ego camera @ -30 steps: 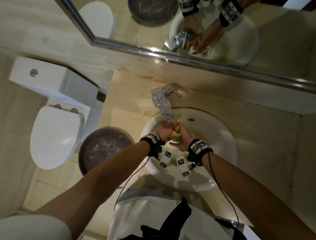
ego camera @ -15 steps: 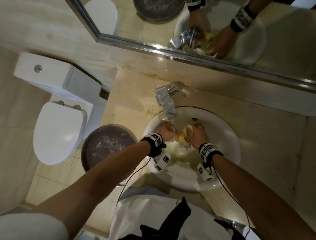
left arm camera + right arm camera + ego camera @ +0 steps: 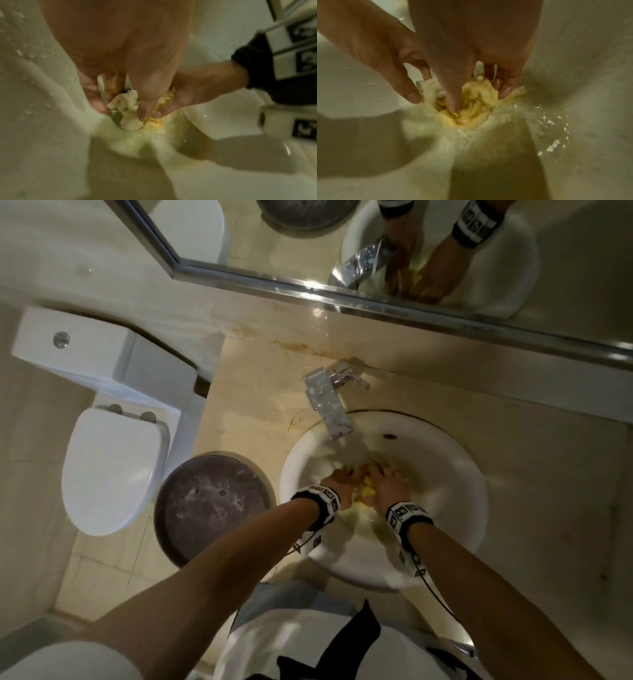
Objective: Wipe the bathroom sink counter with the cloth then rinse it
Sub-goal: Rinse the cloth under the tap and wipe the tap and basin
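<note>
Here, both hands' fingers (image 3: pixel 452 97) clutch the yellow cloth (image 3: pixel 368 493) in the wet white sink (image 3: pixel 455 474), beige counter (image 3: pixel 260 405) around.

Both hands, left hand (image 3: pixel 120 56) and right hand (image 3: pixel 197 89), grip the cloth (image 3: pixel 137 112) in the sink (image 3: pixel 42 121).

Bathroom: toilet (image 3: pixel 113 467), sink (image 3: pixel 455 474), mirror (image 3: pixel 308 241)

Dim, warm yellowish light fills all three views, glare streaking the mirror frame (image 3: pixel 411 302) and glinting off wet spots in the sink (image 3: pixel 553 146), while dark shadows fall across the near basin, both wrist views are soft with motion blur, and straight lines bow toward the edges.
</note>
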